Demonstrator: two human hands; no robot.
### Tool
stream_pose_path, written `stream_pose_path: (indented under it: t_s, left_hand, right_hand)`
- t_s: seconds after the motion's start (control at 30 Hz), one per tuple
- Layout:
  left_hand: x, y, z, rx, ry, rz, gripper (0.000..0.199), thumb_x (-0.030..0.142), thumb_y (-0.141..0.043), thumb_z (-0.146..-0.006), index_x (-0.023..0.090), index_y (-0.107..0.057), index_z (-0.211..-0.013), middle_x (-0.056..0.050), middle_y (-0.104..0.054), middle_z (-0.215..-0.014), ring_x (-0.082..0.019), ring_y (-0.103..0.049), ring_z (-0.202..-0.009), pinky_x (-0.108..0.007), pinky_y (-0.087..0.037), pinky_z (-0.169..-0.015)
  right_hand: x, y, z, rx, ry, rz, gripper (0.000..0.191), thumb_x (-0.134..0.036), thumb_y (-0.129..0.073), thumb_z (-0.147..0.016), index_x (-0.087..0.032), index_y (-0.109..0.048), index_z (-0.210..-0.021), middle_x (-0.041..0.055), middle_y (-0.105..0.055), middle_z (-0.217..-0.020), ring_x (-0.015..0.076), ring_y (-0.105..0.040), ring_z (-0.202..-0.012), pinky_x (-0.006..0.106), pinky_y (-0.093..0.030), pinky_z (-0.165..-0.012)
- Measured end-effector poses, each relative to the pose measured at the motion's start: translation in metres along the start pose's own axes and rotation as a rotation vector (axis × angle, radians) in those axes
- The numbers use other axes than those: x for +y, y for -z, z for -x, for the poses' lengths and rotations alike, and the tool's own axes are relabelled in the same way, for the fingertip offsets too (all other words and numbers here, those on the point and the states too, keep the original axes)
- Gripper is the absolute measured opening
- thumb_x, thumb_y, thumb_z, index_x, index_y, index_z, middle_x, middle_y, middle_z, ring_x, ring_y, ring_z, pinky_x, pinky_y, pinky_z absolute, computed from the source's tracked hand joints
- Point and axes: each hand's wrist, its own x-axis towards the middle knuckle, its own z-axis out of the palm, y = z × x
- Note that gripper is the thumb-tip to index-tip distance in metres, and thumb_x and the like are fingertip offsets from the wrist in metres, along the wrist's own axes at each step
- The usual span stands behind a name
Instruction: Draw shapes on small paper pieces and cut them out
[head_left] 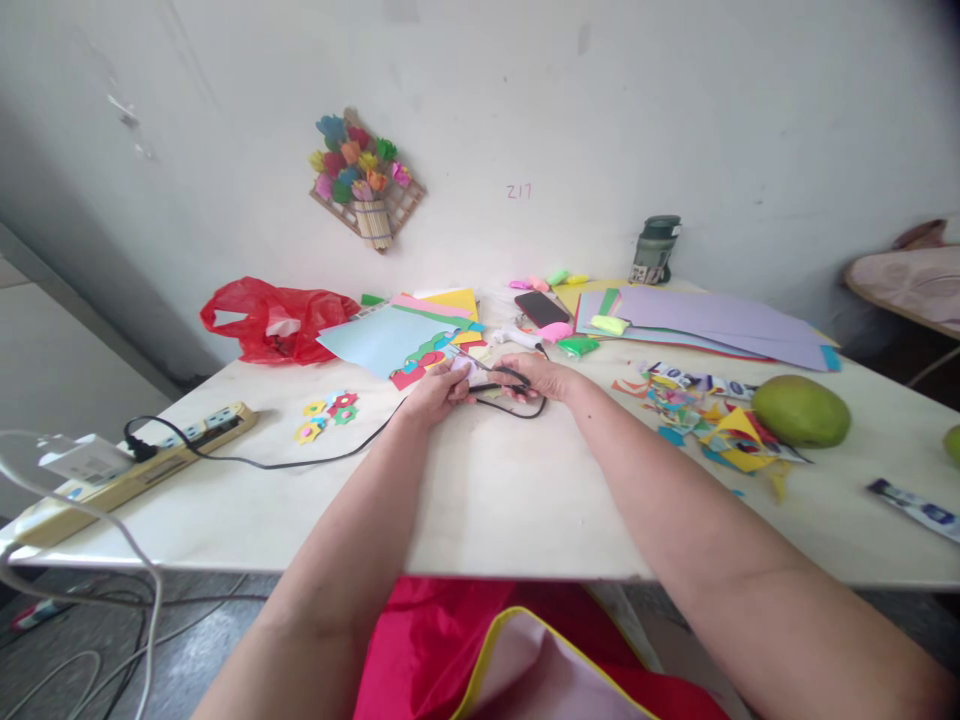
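Observation:
Both hands meet over the middle of the white table. My left hand is closed on a small pale lilac piece of paper. Close on its right, my right hand has its fingers wrapped round dark-handled scissors, whose blades point left toward the paper. A black cord passes beneath the hands and loops by my right hand. Just behind them lies a white glue gun. Small paper flowers in several colours rest to the left of my left hand.
A power strip and a red bag are on the left. Coloured sheets, a phone and a green bottle stand or lie behind. Paper scraps and a green fruit are at right.

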Motion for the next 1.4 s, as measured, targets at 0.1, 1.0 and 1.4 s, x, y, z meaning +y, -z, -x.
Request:
stream_pose_path:
  t_s: [0.1, 1.0, 1.4]
  left_hand:
    - [-0.0005, 0.0013, -0.0002, -0.007, -0.006, -0.006, 0.027, 0.027, -0.069, -0.073, 0.017, -0.043, -0.073, 0.011, -0.036, -0.044, -0.003, -0.032, -0.035, -0.023, -0.052, -0.052]
    - [0.0000, 0.0037, -0.0004, 0.072, -0.007, 0.019, 0.017, 0.019, -0.063, -0.078, 0.012, -0.050, -0.086, -0.006, -0.067, -0.069, -0.013, -0.064, -0.051, -0.026, -0.056, -0.057]
    - [-0.0003, 0.0017, 0.0007, 0.099, -0.054, 0.063, 0.010, 0.015, -0.061, -0.080, 0.011, -0.053, -0.079, -0.004, -0.064, -0.061, -0.010, -0.060, -0.048, -0.023, -0.054, -0.058]
  right_hand:
    - [0.0002, 0.0006, -0.0001, 0.004, -0.010, 0.001, 0.019, -0.034, -0.055, -0.083, -0.017, -0.048, -0.079, -0.0054, -0.053, -0.047, 0.0046, -0.042, -0.031, 0.014, -0.020, -0.026]
    - [0.0043, 0.0035, -0.0036, 0.035, -0.029, -0.001, 0.022, -0.037, -0.062, -0.078, -0.017, -0.057, -0.086, -0.0058, -0.053, -0.045, 0.0046, -0.042, -0.031, 0.014, -0.022, -0.027]
    - [0.0015, 0.0029, -0.0002, 0.030, -0.029, 0.012, 0.014, -0.030, -0.056, -0.083, -0.016, -0.054, -0.085, -0.0054, -0.053, -0.046, 0.0040, -0.042, -0.031, 0.013, -0.019, -0.027]
